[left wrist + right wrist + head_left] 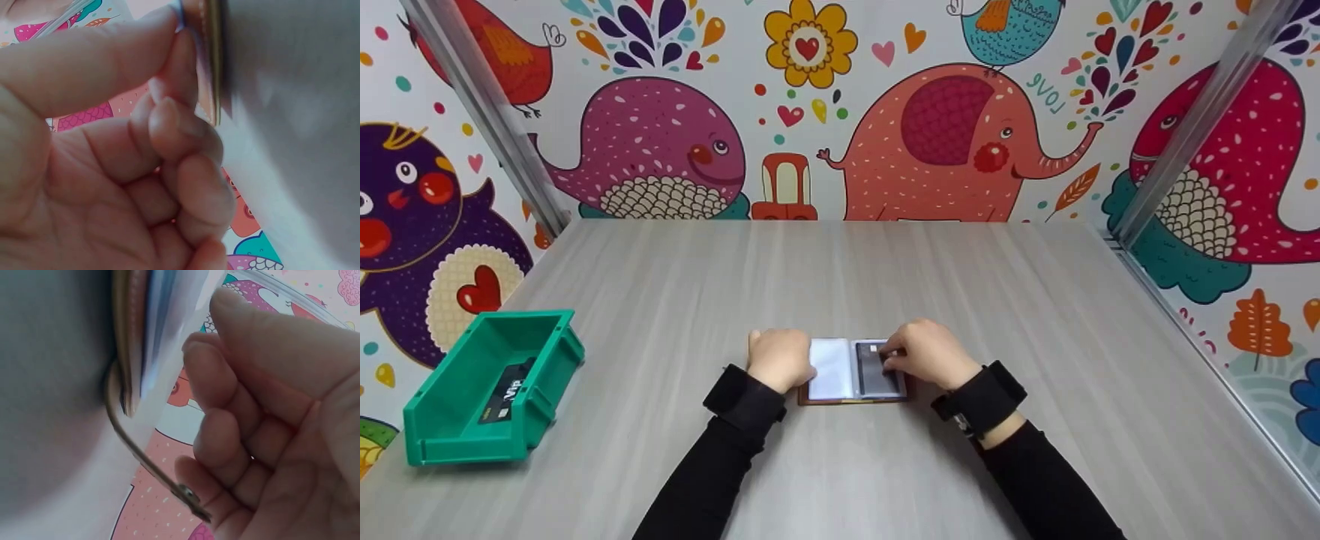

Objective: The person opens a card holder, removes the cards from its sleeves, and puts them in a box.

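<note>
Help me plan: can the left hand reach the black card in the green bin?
Probably yes: the black card lies in the open green bin, nothing visible blocking, though the left hand must first release the card holder.

Forearms (701,472) converging; left grip (781,360) pinched, fingers (202,188) curled; right grip (928,354) loosely curled, thumb (281,346) apparently apart

A green bin (465,450) is standing on the left side of a pale wood-grain table (840,277); a dark card marked "Vip" (506,394) is lying inside. Behind, a printed wall (877,22) is displaying a coral elephant (937,142), a purple whale (660,142) and a yellow flower (811,43). A metal post (495,112) is rising at each rear corner.
</note>
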`<action>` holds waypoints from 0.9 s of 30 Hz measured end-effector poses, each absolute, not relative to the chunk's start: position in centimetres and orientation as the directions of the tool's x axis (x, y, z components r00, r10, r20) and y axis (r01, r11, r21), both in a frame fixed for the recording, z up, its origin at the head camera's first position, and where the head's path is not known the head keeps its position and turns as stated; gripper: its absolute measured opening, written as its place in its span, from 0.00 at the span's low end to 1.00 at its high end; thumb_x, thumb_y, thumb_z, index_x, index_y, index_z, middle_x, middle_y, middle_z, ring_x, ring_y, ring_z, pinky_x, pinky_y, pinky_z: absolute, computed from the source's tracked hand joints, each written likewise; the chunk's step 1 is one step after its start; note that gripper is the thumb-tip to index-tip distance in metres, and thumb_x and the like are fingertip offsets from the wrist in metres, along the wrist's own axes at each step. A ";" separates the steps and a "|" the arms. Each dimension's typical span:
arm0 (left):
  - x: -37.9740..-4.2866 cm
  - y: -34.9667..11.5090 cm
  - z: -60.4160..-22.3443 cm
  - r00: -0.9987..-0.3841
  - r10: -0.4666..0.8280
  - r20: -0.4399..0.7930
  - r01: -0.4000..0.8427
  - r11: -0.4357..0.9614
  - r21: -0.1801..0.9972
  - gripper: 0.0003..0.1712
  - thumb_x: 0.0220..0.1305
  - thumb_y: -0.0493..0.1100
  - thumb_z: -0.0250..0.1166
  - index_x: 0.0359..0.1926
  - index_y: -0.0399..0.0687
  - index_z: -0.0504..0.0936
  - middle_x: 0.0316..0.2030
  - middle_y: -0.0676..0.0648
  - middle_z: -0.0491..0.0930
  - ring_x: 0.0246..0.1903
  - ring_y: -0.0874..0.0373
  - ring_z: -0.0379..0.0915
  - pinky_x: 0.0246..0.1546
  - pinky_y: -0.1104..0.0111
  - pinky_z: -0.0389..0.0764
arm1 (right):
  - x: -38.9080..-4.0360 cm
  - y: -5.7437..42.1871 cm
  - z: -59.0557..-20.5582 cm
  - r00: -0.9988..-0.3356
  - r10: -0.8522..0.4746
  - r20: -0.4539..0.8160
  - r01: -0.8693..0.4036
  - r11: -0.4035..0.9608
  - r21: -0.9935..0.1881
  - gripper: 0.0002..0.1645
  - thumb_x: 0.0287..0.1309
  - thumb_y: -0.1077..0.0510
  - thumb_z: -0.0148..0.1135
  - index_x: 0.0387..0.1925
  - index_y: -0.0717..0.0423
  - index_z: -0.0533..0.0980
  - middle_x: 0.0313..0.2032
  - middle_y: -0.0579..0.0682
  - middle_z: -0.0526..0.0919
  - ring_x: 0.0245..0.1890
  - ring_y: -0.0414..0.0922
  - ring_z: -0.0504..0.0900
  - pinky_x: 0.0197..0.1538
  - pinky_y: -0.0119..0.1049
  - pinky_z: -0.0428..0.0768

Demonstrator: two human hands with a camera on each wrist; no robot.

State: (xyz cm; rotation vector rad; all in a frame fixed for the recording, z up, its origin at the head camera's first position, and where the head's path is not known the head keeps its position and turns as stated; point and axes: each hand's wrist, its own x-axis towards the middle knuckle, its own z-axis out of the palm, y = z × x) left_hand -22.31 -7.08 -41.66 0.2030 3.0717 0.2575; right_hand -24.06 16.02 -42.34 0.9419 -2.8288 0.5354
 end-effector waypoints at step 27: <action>-22.3 -7.1 -41.8 -0.991 0.135 -0.021 0.130 0.976 0.173 0.11 0.48 0.45 0.75 0.27 0.44 0.82 0.30 0.45 0.83 0.33 0.45 0.76 0.39 0.55 0.63 | -24.3 16.7 -42.4 -0.830 -0.520 0.202 -0.556 0.803 -0.217 0.08 0.41 0.63 0.78 0.29 0.55 0.88 0.27 0.45 0.85 0.26 0.44 0.78 0.33 0.42 0.77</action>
